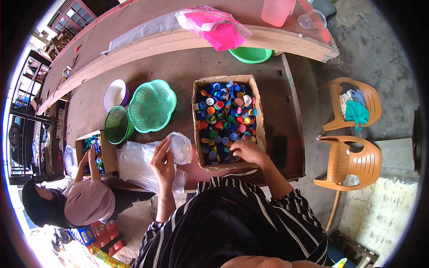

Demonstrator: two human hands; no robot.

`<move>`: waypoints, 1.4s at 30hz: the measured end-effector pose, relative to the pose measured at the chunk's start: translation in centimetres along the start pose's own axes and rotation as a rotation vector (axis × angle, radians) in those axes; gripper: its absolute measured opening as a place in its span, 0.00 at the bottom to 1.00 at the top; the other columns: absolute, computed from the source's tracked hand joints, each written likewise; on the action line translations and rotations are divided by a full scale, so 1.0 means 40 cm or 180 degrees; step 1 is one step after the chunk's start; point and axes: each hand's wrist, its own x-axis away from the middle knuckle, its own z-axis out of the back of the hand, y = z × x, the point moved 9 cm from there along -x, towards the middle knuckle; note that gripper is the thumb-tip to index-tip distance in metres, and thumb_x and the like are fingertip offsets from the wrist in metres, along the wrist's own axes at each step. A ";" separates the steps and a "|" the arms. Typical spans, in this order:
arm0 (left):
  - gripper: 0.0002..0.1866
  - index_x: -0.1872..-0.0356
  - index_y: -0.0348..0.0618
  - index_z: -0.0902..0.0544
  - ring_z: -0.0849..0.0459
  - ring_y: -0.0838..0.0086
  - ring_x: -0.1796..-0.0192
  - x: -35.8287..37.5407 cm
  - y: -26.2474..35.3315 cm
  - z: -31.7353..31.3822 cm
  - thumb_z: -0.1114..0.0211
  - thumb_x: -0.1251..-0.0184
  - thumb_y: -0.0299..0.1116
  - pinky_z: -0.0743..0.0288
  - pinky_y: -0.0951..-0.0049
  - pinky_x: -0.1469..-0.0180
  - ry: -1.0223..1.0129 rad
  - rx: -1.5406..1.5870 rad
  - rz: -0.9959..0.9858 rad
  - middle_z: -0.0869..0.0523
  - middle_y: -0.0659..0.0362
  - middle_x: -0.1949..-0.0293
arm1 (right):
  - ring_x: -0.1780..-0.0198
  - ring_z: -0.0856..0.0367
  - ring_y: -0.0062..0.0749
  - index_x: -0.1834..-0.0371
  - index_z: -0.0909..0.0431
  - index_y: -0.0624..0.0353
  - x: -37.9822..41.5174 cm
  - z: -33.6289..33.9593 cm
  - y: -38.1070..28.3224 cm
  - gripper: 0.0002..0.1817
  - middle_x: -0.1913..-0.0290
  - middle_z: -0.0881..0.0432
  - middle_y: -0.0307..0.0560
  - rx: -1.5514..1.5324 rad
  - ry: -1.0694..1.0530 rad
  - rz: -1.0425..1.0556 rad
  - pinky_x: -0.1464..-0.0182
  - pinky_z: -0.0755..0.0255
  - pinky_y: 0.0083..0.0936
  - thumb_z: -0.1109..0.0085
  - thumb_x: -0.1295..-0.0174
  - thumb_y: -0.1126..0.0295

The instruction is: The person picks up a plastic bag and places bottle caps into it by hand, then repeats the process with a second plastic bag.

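A cardboard box [261, 105] filled with loose plastic bottle caps [229, 118] in many colours stands in front of me. My right hand [248, 152] reaches over its near right part, fingers curled down and pinching at a bottle cap among the others; the fingertips are partly hidden. Left of the box, my left hand [162, 164] is raised with thumb and fingers drawn together at the edge of a clear plastic bag [181, 149]. The bag's rounded, puffed part lies just right of those fingers. More flat clear plastic [136, 161] is spread beneath and left of the hand.
Left on the table are a green flower-shaped basket [152, 106], a dark green basket [118, 125] and a purple-white bowl [115, 95]. Another person [89, 201] works at a smaller cap box [108, 154]. A pink plastic bag [216, 29] lies on the far ledge. Chairs [353, 163] stand right.
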 end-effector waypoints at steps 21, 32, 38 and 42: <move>0.19 0.46 0.40 0.15 0.19 0.83 0.64 0.039 0.006 0.026 0.41 0.38 0.16 0.27 0.82 0.66 -0.0047 0.0140 0.0083 0.14 0.55 0.44 | 0.55 0.21 0.45 0.59 0.17 0.57 -0.165 0.088 0.059 0.10 0.62 0.21 0.48 0.0385 0.1754 -0.0066 0.52 0.26 0.37 0.34 0.44 0.72; 0.20 0.46 0.40 0.14 0.17 0.82 0.62 0.077 0.038 0.064 0.41 0.38 0.16 0.26 0.81 0.64 -0.0005 0.0144 -0.0121 0.14 0.55 0.45 | 0.51 0.22 0.50 0.55 0.19 0.60 -0.192 0.022 0.001 0.17 0.57 0.24 0.53 0.0989 0.1500 0.0267 0.48 0.26 0.41 0.29 0.50 0.73; 0.19 0.47 0.39 0.14 0.18 0.82 0.64 0.108 0.020 0.073 0.41 0.38 0.16 0.26 0.81 0.65 0.0029 0.0244 -0.0029 0.14 0.55 0.45 | 0.50 0.22 0.55 0.51 0.25 0.58 -0.082 0.051 -0.061 0.18 0.55 0.22 0.55 0.0264 0.1853 0.0526 0.48 0.27 0.42 0.31 0.43 0.67; 0.19 0.47 0.39 0.15 0.17 0.82 0.64 0.112 0.036 0.065 0.41 0.37 0.16 0.25 0.80 0.65 -0.0041 0.0236 -0.0103 0.14 0.55 0.45 | 0.52 0.20 0.52 0.51 0.28 0.58 -0.033 0.060 -0.087 0.19 0.57 0.23 0.54 0.0210 0.1928 0.0467 0.53 0.23 0.40 0.31 0.42 0.69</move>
